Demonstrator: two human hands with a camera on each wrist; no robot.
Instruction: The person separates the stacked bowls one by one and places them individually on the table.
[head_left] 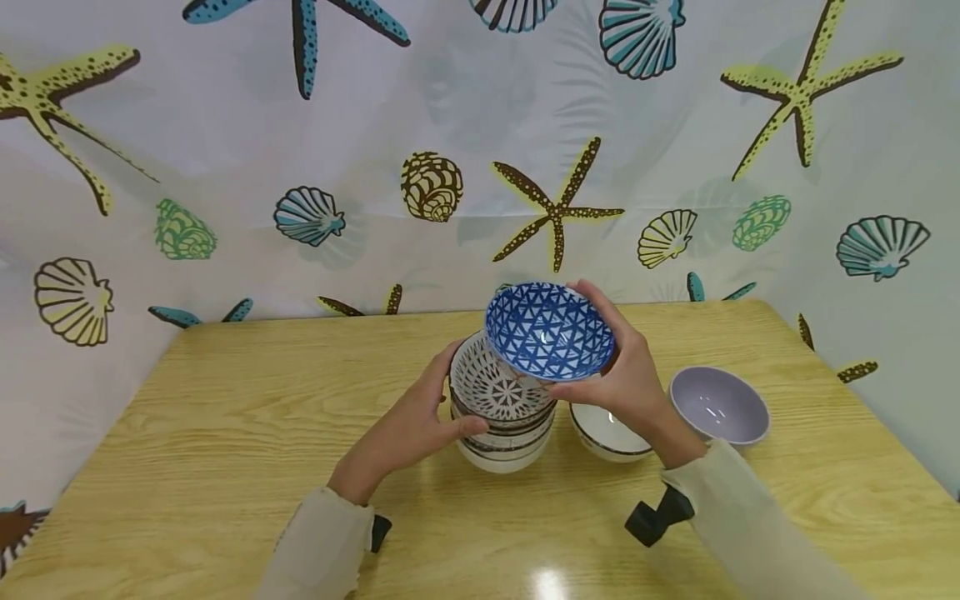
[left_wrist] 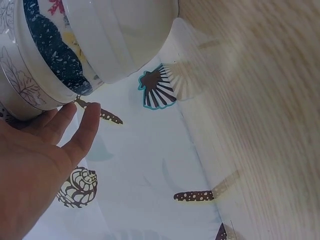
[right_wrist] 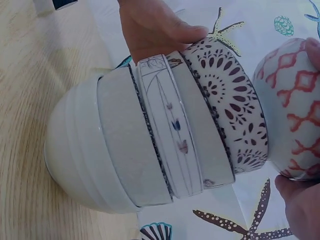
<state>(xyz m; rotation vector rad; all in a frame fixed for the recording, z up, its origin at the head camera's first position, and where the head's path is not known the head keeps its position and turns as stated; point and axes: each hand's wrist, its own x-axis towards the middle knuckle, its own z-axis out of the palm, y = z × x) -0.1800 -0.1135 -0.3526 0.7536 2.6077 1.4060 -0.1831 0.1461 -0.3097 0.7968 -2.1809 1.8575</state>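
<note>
My right hand (head_left: 636, 379) holds a bowl (head_left: 549, 332) with a blue and white triangle pattern inside, thumb low and fingers at the far rim. Its outside (right_wrist: 295, 100) is white with red figures in the right wrist view. The bowl is tilted above a tall stack of bowls (head_left: 504, 454), overlapping the stack's top bowl (head_left: 501, 385), which has a dark petal pattern. My left hand (head_left: 408, 433) grips the upper stack from the left, thumb in front, fingers (left_wrist: 85, 130) on the far side. The stack's lower bowls are cream-white, some with dark rims.
Just right of the stack, a white bowl with a dark rim (head_left: 611, 437) stands partly behind my right wrist. Further right is a lilac bowl (head_left: 720, 406). All stand on a wooden table (head_left: 225, 433), with a shell and starfish cloth (head_left: 375, 108) behind.
</note>
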